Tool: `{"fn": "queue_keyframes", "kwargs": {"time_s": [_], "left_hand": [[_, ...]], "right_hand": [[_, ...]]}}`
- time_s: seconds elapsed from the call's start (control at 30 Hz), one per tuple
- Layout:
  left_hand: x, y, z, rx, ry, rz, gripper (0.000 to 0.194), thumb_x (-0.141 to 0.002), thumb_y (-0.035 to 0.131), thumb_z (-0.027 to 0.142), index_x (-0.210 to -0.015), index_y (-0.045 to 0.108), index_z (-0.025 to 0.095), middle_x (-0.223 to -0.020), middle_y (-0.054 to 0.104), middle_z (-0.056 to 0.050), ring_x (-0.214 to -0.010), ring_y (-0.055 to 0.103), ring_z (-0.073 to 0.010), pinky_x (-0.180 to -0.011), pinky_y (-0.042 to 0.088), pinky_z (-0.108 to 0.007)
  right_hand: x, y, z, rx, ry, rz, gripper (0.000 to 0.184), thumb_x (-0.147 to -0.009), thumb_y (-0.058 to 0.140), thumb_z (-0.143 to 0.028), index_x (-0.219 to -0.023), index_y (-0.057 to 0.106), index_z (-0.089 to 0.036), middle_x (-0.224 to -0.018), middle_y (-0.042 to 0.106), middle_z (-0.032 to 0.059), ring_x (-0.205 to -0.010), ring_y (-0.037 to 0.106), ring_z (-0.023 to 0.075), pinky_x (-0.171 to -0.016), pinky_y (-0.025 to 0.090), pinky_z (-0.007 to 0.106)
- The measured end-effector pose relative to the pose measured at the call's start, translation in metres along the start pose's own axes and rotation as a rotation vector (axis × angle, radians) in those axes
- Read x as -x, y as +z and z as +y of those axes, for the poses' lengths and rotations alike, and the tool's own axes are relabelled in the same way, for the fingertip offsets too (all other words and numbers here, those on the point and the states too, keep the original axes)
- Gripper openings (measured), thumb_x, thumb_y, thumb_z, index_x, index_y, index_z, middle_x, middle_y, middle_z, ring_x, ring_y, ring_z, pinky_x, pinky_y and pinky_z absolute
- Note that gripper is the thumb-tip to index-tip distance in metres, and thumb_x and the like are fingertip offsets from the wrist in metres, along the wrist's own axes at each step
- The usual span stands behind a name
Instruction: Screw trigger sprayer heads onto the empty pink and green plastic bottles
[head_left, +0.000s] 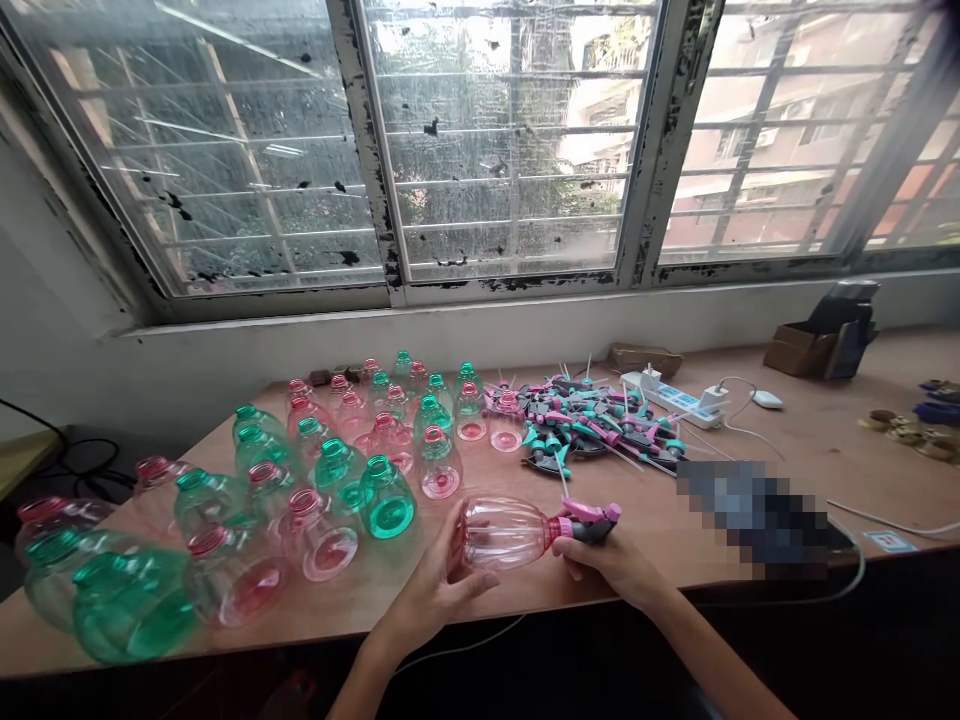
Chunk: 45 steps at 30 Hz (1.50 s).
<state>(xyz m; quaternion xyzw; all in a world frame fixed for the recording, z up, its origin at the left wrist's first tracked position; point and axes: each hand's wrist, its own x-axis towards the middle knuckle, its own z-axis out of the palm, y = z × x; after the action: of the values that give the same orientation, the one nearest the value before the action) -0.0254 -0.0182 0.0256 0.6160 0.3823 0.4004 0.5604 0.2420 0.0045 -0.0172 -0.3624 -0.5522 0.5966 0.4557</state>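
Note:
A clear pink spray bottle [504,533] lies sideways between my hands, above the table's front edge. My left hand [448,580] is wrapped round its base end. At the neck, the fingers of my right hand [600,560] close on the pink and grey spray head [591,517], which sits against the bottle's mouth. Whether it is screwed on fully I cannot tell. Left of my hands stand several open bottles without heads, such as a green bottle [386,498] and a pink bottle [321,535]. A pile of spray heads [592,415] with thin tubes lies behind my right hand.
Bottles cover the left of the wooden table [480,615]. A power strip [675,400] with chargers and cables lies at the back. A pixelated dark device [757,515] rests at right, and a cardboard box [802,348] stands behind. Small brownish parts [911,430] lie far right.

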Motion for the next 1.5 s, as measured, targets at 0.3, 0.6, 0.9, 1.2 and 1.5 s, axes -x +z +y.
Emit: {"fn": "queue_keyframes", "kwargs": {"time_s": [0.3, 0.6, 0.9, 1.2, 1.5], "left_hand": [[0.001, 0.002, 0.002, -0.073, 0.054, 0.017, 0.098, -0.081, 0.078, 0.029, -0.158, 0.016, 0.031, -0.157, 0.042, -0.01, -0.147, 0.035, -0.0316, -0.123, 0.026, -0.047], [0.0, 0.0, -0.001, -0.041, 0.065, 0.01, 0.1, -0.078, 0.08, 0.031, -0.157, 0.019, 0.032, -0.154, 0.046, -0.011, -0.143, 0.04, -0.033, -0.12, 0.032, -0.049], [0.003, 0.0, -0.001, -0.051, 0.052, -0.014, 0.101, -0.081, 0.078, 0.029, -0.158, 0.014, 0.033, -0.145, 0.052, -0.01, -0.131, 0.051, -0.0289, -0.115, 0.038, -0.048], [0.002, -0.005, -0.009, -0.023, -0.008, 0.0, 0.084, -0.083, 0.077, 0.037, -0.153, 0.031, 0.029, -0.128, 0.062, -0.008, -0.128, 0.053, -0.0304, -0.112, 0.038, -0.048], [-0.002, -0.006, -0.008, -0.028, 0.005, -0.011, 0.077, -0.081, 0.078, 0.037, -0.148, 0.04, 0.027, -0.127, 0.064, -0.009, -0.123, 0.057, -0.0315, -0.109, 0.041, -0.048]], "right_hand": [[0.0, 0.0, 0.003, -0.008, -0.003, 0.014, 0.032, -0.08, 0.076, -0.047, -0.091, 0.067, -0.018, -0.056, 0.057, -0.0054, -0.055, 0.049, 0.0141, -0.063, 0.038, 0.032], [0.001, 0.002, -0.001, 0.062, -0.008, 0.031, 0.04, -0.079, 0.077, -0.047, -0.103, 0.067, -0.017, -0.054, 0.059, -0.0055, -0.053, 0.05, 0.0143, -0.061, 0.04, 0.032], [0.0, 0.005, 0.004, -0.006, -0.02, 0.055, 0.05, -0.077, 0.079, -0.049, -0.112, 0.065, -0.017, -0.055, 0.057, -0.0057, -0.052, 0.047, 0.0141, -0.061, 0.038, 0.032], [0.0, 0.004, 0.006, 0.015, -0.014, 0.084, 0.054, -0.076, 0.08, -0.049, -0.117, 0.063, -0.017, -0.056, 0.058, -0.0059, -0.052, 0.048, 0.0142, -0.059, 0.039, 0.031], [0.0, 0.005, 0.006, 0.014, -0.066, 0.089, 0.044, -0.08, 0.078, -0.047, -0.111, 0.063, -0.019, -0.061, 0.061, -0.0048, -0.048, 0.048, 0.012, -0.05, 0.039, 0.027]]}}
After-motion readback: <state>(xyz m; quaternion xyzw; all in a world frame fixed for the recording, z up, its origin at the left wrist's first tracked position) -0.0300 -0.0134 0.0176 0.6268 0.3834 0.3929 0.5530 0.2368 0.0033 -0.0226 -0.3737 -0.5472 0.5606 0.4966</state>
